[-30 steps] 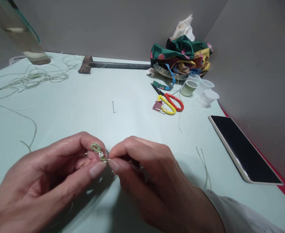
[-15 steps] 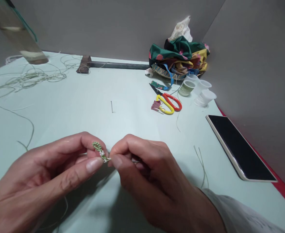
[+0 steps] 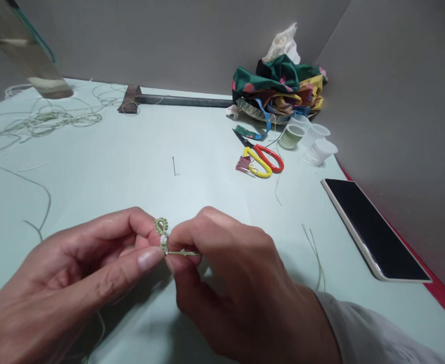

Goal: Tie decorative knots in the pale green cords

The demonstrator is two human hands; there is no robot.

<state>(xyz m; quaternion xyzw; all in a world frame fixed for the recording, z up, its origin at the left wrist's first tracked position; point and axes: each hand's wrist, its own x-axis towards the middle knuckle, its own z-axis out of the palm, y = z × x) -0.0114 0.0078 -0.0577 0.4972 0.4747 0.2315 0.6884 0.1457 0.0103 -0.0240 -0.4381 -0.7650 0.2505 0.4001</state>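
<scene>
Between the thumb and fingers of my left hand (image 3: 82,268) is a small knotted cord piece (image 3: 161,226), green with a white section and a loop at its upper end. My right hand (image 3: 241,278) is closed beside it, its thumb and index finger close against the lower end of the piece. Thin green cord (image 3: 180,253) runs rightward from that end under the right fingers. The curled fingertips partly hide the grip. A pale cord (image 3: 101,326) trails below my left hand.
A hammer (image 3: 130,99), a bundle of patterned fabric (image 3: 283,83), scissors (image 3: 269,161) and thread spools (image 3: 291,136) lie at the back. The phone (image 3: 376,230) lies right, cut cord strands (image 3: 316,258) nearer. Tangled cord (image 3: 51,121) is at the left; a pin (image 3: 174,166) lies mid-table.
The knotted piece has turned more upright, showing its loop open. My right thumb has moved down and left, and more of the green cord now shows between the right fingers.
</scene>
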